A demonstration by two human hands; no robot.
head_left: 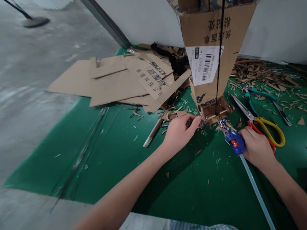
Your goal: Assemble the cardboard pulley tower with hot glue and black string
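Observation:
My left hand (pixel 178 131) rests on the green mat (pixel 115 153), its fingers curled and pressed against the lower corner of a tall cardboard structure (pixel 211 73) with a white barcode label. A small wooden stick (pixel 217 114) crosses the opening at that structure's base. My right hand (pixel 257 147) grips a blue hot glue gun (pixel 233 139); its crusted nozzle points toward the base of the cardboard. A clear glue stick (pixel 256 190) trails out behind the gun toward me.
Flat cardboard sheets (pixel 115 80) lie piled at the mat's far left. Scissors with yellow and red handles (pixel 260 123) and teal-handled pliers (pixel 256 95) lie to the right among cardboard scraps (pixel 261 73). Bare grey floor (pixel 28 80) lies left of the mat.

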